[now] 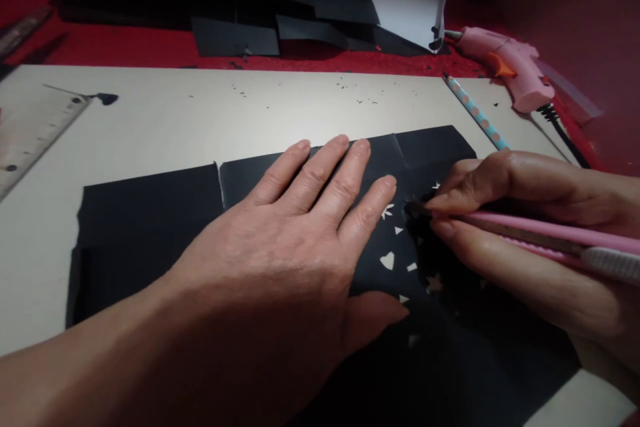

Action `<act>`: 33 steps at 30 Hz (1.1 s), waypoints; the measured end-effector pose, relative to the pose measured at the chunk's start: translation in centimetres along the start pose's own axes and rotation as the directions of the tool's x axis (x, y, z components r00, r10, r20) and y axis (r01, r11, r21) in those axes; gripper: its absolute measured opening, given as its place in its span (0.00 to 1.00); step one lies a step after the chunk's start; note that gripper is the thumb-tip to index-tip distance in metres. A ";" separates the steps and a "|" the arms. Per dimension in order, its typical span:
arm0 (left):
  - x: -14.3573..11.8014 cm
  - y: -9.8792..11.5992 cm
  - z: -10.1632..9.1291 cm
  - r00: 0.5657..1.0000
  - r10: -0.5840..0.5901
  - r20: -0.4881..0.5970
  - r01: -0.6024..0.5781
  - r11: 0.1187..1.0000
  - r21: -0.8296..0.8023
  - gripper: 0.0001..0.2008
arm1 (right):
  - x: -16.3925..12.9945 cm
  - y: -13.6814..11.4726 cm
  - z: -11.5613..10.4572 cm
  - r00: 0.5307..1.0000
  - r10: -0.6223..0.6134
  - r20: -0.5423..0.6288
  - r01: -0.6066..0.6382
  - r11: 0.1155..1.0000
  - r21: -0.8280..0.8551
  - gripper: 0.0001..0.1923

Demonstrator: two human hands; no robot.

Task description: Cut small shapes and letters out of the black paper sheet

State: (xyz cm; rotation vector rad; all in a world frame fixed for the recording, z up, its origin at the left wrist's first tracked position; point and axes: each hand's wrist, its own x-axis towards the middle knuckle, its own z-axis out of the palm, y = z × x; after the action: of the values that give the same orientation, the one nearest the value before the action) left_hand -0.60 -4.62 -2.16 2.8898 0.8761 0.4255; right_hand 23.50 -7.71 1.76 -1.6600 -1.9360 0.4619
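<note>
A black sheet of card with slits along its far edge lies on a pale board. Small shapes are cut through it, among them a heart-shaped hole, a star-shaped hole and several triangles. My left hand rests flat on the card, fingers spread, left of the cut-outs. In my right hand is a pink craft knife, pinched near its front end. Its tip meets the card right of my left forefinger; shadow and fingers partly hide the blade.
A pink glue gun and a blue dotted pencil lie at the back right. At the left is a clear ruler. Black card pieces and a white sheet lie on the red cloth behind the pale board. Tiny black scraps dot the board.
</note>
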 end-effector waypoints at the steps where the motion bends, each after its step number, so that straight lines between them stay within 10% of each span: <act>1: 0.0 0.0 0.1 1.000 -0.002 0.003 0.002 1.000 0.004 0.39 | 0.0 0.1 0.0 0.995 -0.095 -0.042 0.096 0.994 0.043 0.05; 14: 0.0 -0.2 0.0 1.000 0.015 0.024 -0.016 0.998 0.066 0.38 | -0.8 -0.7 -0.3 0.987 0.155 -0.050 -0.149 0.983 0.109 0.02; 33: -0.1 0.0 0.1 1.000 0.000 0.000 0.000 0.998 0.057 0.38 | -0.3 0.5 0.1 0.999 -0.027 -0.020 0.029 0.996 0.087 0.04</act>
State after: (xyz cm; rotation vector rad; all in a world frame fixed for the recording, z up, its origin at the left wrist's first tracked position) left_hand -0.64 -4.70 -2.25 2.9413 0.9023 0.4074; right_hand 23.88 -7.88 1.36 -1.5753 -1.8959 0.5107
